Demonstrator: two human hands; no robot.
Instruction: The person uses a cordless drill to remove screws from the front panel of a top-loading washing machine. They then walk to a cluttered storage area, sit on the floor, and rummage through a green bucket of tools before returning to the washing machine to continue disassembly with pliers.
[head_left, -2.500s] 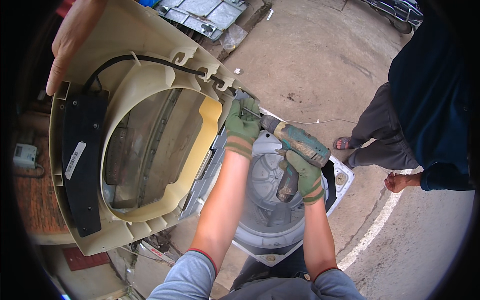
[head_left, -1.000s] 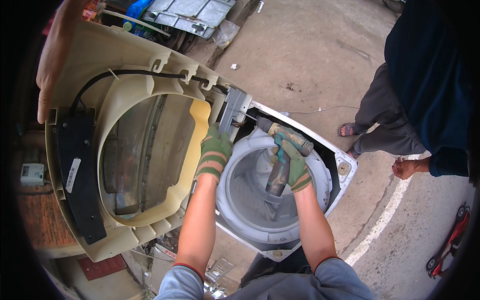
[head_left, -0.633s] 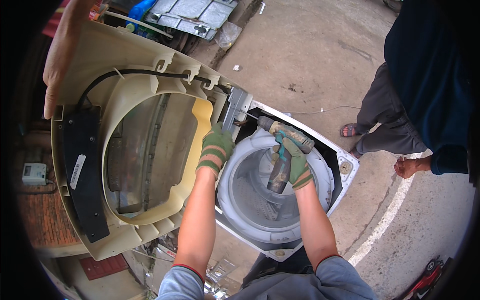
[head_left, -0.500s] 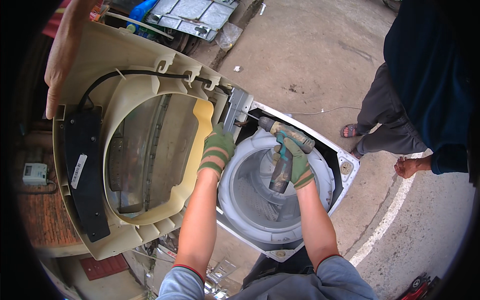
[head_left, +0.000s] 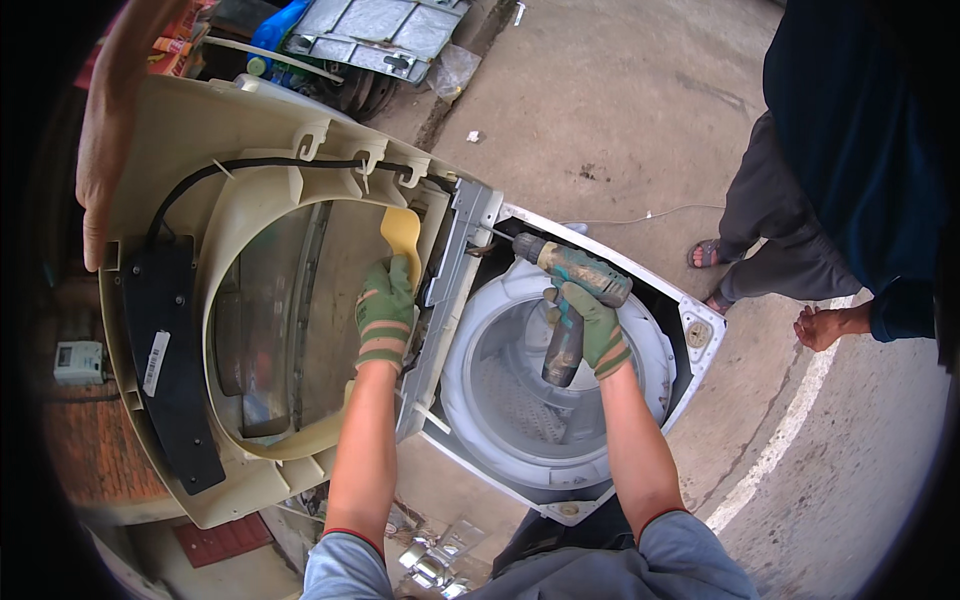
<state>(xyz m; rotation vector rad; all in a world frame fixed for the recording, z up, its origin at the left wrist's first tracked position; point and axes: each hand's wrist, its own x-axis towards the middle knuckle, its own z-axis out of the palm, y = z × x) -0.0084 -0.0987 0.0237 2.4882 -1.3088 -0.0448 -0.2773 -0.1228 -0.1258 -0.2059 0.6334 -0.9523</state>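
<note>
My right hand, in a green striped work glove, grips a teal and black cordless drill. The drill's long bit reaches left to a grey metal bracket at the corner of a white washing machine body. Under the drill lies the round grey tub. My left hand, gloved alike, is closed on the inner rim of the cream top cover, which is tipped up to the left. The cover bears a black panel and a black cable.
At the upper left, another person's hand hangs close to the cover. A second person in dark clothes stands at the right. Metal sheets and a blue bottle lie at the back. Small metal parts sit below my left arm.
My left hand has shifted left and slightly down along with the cover rim, uncovering more of the grey bracket. My right hand keeps the drill at nearly the same place.
</note>
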